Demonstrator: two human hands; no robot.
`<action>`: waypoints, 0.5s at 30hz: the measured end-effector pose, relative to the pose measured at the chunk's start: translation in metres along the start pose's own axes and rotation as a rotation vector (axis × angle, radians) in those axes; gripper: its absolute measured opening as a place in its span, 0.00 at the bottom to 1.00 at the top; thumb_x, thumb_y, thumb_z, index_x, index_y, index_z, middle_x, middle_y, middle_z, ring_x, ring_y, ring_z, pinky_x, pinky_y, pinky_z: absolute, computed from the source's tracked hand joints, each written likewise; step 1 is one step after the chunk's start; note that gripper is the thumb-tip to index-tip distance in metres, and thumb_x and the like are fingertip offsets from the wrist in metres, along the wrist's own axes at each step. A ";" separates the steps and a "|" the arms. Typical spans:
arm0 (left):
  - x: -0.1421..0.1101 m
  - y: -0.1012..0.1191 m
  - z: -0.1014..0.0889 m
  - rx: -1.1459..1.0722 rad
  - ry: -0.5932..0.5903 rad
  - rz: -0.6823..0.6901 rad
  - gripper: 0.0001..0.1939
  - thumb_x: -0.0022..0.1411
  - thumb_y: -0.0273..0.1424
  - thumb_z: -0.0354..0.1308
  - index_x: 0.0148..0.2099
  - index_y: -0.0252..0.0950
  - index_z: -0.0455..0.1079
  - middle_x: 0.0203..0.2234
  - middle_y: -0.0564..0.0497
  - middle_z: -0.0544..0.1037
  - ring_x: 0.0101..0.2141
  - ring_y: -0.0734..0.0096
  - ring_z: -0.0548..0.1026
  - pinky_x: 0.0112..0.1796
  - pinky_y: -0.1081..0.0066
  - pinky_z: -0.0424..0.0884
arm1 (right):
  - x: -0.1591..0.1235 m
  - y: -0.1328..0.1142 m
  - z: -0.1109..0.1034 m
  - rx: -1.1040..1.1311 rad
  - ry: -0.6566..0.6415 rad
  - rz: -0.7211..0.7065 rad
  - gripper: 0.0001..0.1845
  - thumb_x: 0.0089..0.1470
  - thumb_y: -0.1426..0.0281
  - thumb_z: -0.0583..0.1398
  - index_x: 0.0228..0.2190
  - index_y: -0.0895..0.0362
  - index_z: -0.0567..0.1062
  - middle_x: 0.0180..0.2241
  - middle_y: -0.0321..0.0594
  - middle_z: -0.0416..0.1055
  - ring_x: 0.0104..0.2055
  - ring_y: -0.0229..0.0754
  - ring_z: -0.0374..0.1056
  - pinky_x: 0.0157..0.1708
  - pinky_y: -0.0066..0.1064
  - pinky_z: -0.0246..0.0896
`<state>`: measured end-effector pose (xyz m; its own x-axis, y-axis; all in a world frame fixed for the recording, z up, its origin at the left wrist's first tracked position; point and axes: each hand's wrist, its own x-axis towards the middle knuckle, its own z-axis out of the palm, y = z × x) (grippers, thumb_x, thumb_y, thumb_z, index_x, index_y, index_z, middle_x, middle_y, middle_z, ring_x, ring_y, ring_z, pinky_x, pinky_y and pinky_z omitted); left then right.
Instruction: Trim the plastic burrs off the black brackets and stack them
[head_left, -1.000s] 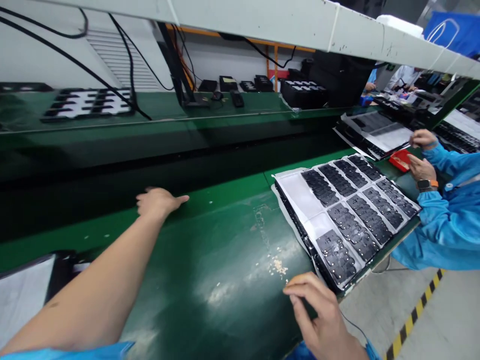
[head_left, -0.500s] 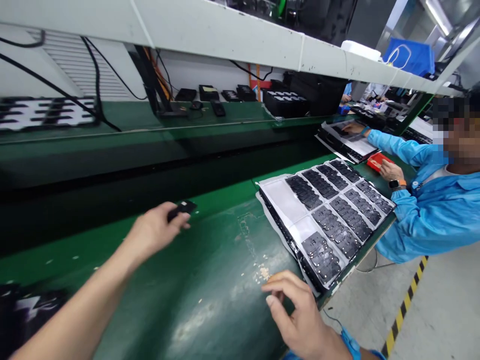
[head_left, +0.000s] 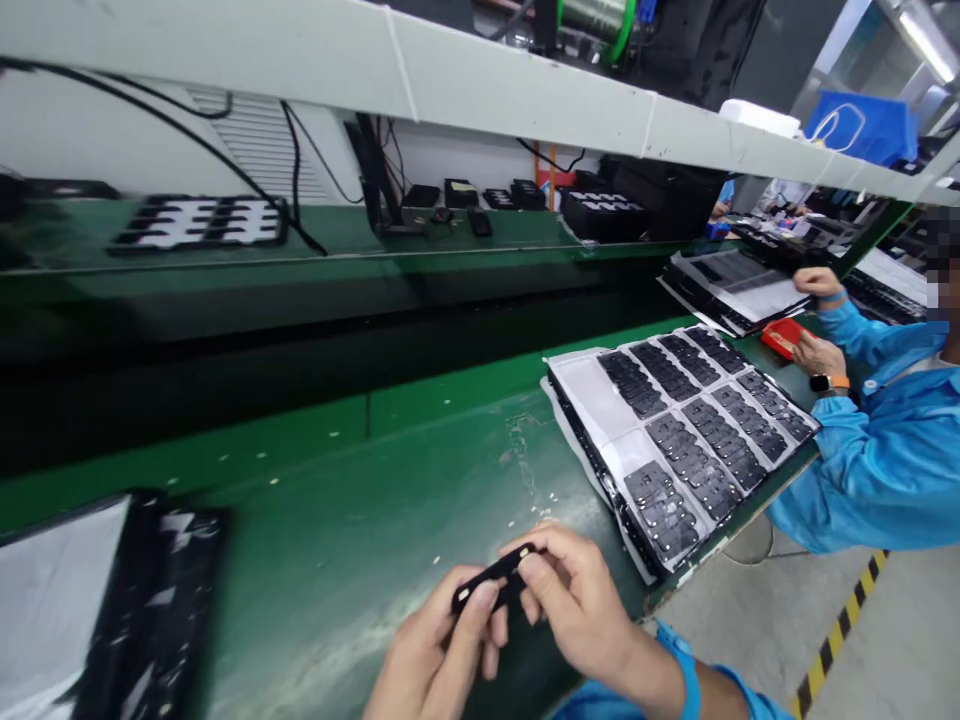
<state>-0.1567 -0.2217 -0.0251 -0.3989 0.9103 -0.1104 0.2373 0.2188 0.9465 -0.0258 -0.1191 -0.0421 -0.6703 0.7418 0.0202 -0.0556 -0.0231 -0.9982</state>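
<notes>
Between my two hands is a small flat black plastic part [head_left: 491, 583] with pale spots near its ends. My left hand [head_left: 450, 640] pinches its left end, thumb on top. At the other end, the thumb and fingers of my right hand [head_left: 574, 590] close on it. Both hands are above the green bench [head_left: 360, 540], near its front edge. Right of them lies a tray [head_left: 577, 385] with rows of similar-looking flat black parts in its compartments; two compartments at its left show bare white areas.
Black trays, one with a white sheet [head_left: 60, 590], lie at the left. A co-worker in a blue sleeve [head_left: 885, 460] holds a red box [head_left: 782, 338] beside stacked trays [head_left: 739, 280]. A grey shelf beam [head_left: 525, 100] crosses overhead. Small pale scraps dot the bench.
My left hand has brought the black part right and toward me, and my right hand has closed on it too. The view has swung left. The co-worker's hand has lifted off the far trays.
</notes>
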 end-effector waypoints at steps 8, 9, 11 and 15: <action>-0.008 0.007 -0.003 0.019 0.028 0.064 0.17 0.75 0.42 0.49 0.35 0.41 0.69 0.23 0.55 0.73 0.22 0.71 0.68 0.27 0.73 0.65 | -0.004 -0.014 -0.008 -0.036 -0.072 0.068 0.19 0.69 0.56 0.60 0.48 0.57 0.81 0.24 0.33 0.68 0.25 0.38 0.66 0.28 0.28 0.61; -0.009 0.006 -0.005 0.018 0.033 0.070 0.17 0.76 0.41 0.49 0.36 0.40 0.70 0.25 0.55 0.74 0.23 0.71 0.68 0.27 0.73 0.65 | -0.003 -0.014 -0.007 -0.046 -0.079 0.069 0.19 0.69 0.56 0.60 0.48 0.57 0.81 0.23 0.32 0.68 0.24 0.37 0.65 0.26 0.28 0.60; -0.010 0.004 -0.007 0.029 0.039 0.082 0.16 0.76 0.40 0.48 0.37 0.40 0.71 0.26 0.54 0.74 0.24 0.70 0.69 0.28 0.72 0.65 | -0.001 -0.015 -0.004 -0.065 -0.085 0.064 0.19 0.69 0.56 0.59 0.46 0.57 0.82 0.23 0.32 0.67 0.22 0.36 0.63 0.24 0.28 0.58; -0.014 -0.001 -0.009 0.089 0.075 0.133 0.15 0.77 0.37 0.48 0.38 0.40 0.70 0.24 0.55 0.71 0.24 0.70 0.69 0.28 0.72 0.65 | 0.002 -0.014 0.001 -0.090 -0.069 0.029 0.18 0.68 0.56 0.60 0.44 0.55 0.84 0.23 0.33 0.66 0.23 0.37 0.61 0.25 0.29 0.58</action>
<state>-0.1598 -0.2380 -0.0218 -0.4231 0.9052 0.0401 0.3685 0.1315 0.9203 -0.0271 -0.1186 -0.0285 -0.7202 0.6938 -0.0081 0.0293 0.0187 -0.9994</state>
